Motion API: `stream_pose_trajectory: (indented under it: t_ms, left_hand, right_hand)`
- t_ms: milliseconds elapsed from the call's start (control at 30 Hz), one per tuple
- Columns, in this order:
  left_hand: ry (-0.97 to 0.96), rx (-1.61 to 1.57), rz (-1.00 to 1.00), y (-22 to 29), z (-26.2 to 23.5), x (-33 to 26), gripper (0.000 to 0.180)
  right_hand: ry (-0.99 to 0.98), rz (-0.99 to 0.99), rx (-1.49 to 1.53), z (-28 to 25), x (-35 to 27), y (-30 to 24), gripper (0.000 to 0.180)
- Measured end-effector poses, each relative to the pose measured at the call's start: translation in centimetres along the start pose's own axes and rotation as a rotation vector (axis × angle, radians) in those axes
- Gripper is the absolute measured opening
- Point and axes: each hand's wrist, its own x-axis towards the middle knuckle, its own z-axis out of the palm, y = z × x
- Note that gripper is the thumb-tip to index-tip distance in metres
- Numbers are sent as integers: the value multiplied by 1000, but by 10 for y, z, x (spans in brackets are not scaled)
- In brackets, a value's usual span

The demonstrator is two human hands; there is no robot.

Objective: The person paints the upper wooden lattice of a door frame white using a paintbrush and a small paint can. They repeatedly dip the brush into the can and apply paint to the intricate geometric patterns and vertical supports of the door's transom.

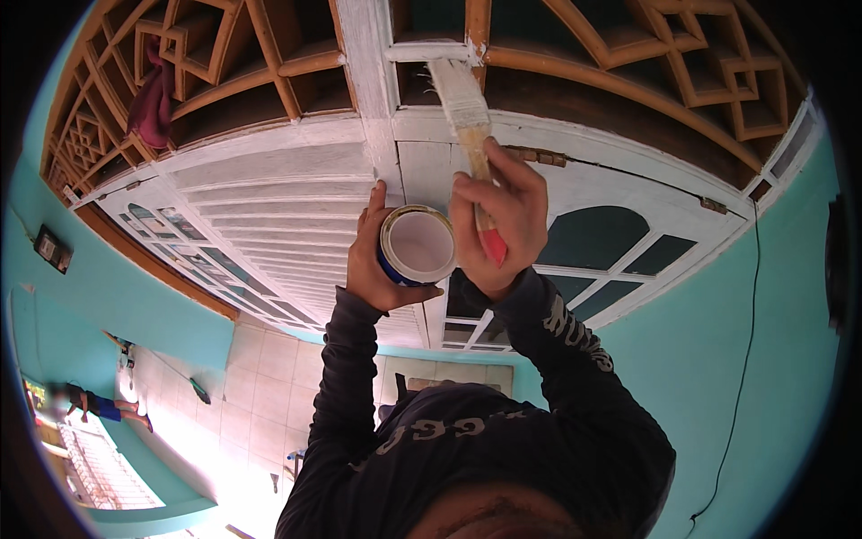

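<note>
My left hand [370, 260] is closed around a small open paint can [418, 244] with white paint inside. The can is held upright near the middle of the view, just below the panels. Between the fingers and thumb of my right hand [510, 214] is a flat paintbrush [467, 108] with a wooden, red-ended handle. White paint coats its bristles, which reach up to a small white-painted frame [431, 52] in the wooden lattice [611, 72]. Whether the bristle tips press on the wood, I cannot tell. Neighbouring lattice bars are brown.
White louvred panels [278, 202] stand on the left, a white door with dark glass panes [597, 235] on the right. A maroon cloth [153, 103] hangs from the lattice. A black cable [752, 305] runs down the turquoise wall [691, 359]. Another person [99, 404] is far off, lower left.
</note>
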Motion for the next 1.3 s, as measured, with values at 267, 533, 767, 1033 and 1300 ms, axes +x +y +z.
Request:
stream_pose_trajectory:
  t_ms: [267, 533, 767, 1033, 1300]
  left_hand:
    - [-15, 156, 77, -3, -3, -1, 142]
    - [9, 118, 30, -5, 2, -3, 146]
    - [26, 229, 116, 0, 1, 0, 130]
    - [33, 271, 148, -1, 1, -3, 128]
    - [50, 266, 115, -3, 4, 0, 123]
  right_hand:
    - [-19, 41, -30, -1, 9, -2, 31]
    - [-18, 39, -38, 3, 12, -4, 29]
    - [2, -7, -75, 4, 10, -11, 27]
    - [57, -23, -99, -20, 28, -16, 22]
    - [44, -7, -188, -38, 37, -14, 20]
